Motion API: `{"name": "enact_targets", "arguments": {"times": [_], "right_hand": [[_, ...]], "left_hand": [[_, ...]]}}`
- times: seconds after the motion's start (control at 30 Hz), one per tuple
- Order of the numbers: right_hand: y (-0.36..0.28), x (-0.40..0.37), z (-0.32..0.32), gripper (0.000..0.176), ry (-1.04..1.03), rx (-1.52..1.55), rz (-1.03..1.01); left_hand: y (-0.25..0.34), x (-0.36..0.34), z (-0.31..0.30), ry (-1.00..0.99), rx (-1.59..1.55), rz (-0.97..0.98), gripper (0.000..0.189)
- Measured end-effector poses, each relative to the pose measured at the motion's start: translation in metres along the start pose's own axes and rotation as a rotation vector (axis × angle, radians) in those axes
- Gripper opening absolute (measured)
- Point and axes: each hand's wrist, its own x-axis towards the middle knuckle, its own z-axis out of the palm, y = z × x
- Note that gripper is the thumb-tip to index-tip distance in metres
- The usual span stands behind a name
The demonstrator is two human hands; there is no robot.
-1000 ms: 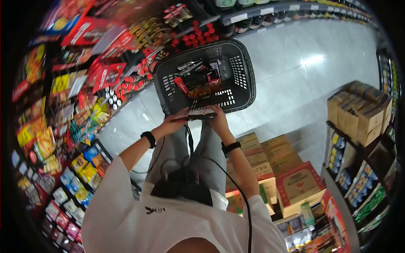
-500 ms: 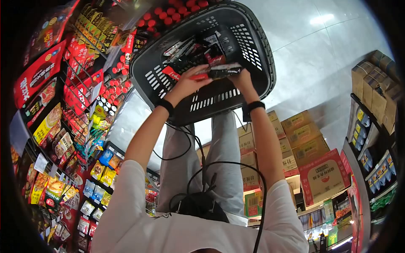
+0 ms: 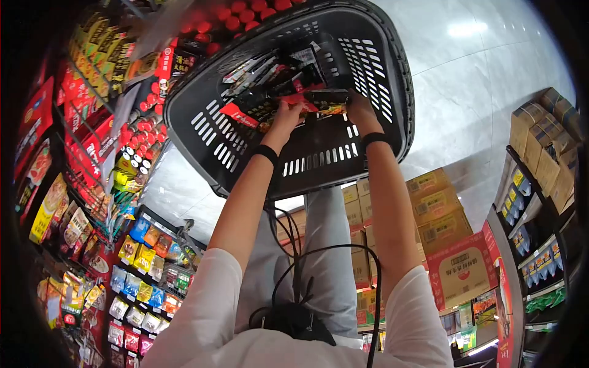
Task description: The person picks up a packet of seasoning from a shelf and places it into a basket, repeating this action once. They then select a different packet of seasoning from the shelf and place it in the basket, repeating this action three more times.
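A black plastic shopping basket [image 3: 319, 162] with slotted walls is in front of my legs. Inside it, my left hand [image 3: 286, 120] and my right hand [image 3: 362, 113] hold a black and red food packet [image 3: 328, 100] between them. The fingers of the left pinch its near-left part; the right grips its right end, with some fingers hidden. Left of and partly under my left hand is another red and black packet [image 3: 242, 115]. Several more packets [image 3: 261, 72] lie heaped at the basket's far side. Both wrists wear black bands.
Shelves of bagged goods [image 3: 144, 254] and hanging red packets [image 3: 86, 144] line the left. Red-capped bottles [image 3: 245, 13] stand behind the basket. Stacked cartons [image 3: 438, 208] are at the right, near another shelf [image 3: 543, 264]. Black cables [image 3: 294, 245] hang before my body.
The packet has tilted so more of its printed face shows. My left hand has shifted right and slightly down along it. The basket appears larger, and the view has shifted slightly.
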Motion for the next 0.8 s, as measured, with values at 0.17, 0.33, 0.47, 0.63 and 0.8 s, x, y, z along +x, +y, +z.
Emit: {"name": "enact_targets", "arguments": {"times": [0.17,0.33,0.47,0.63,0.8], "right_hand": [[-0.006,0.023,0.012,0.025,-0.021,-0.08,0.041],[0.009,0.062,0.04,0.027,-0.042,-0.137,0.041],[0.04,0.099,0.07,0.031,-0.006,-0.077,-0.043],[0.026,0.079,0.055,0.038,0.023,0.034,0.017],[0.03,0.082,0.052,0.04,0.094,-0.031,0.04]], "left_hand": [[-0.015,0.033,0.003,0.021,-0.024,-0.107,0.032],[-0.019,0.049,0.004,-0.059,-0.078,-0.131,0.037],[-0.018,0.057,0.003,-0.08,-0.083,-0.144,0.04],[-0.019,0.056,0.0,-0.115,-0.139,-0.19,0.034],[-0.028,0.068,0.011,-0.179,-0.462,-0.084,0.03]]}}
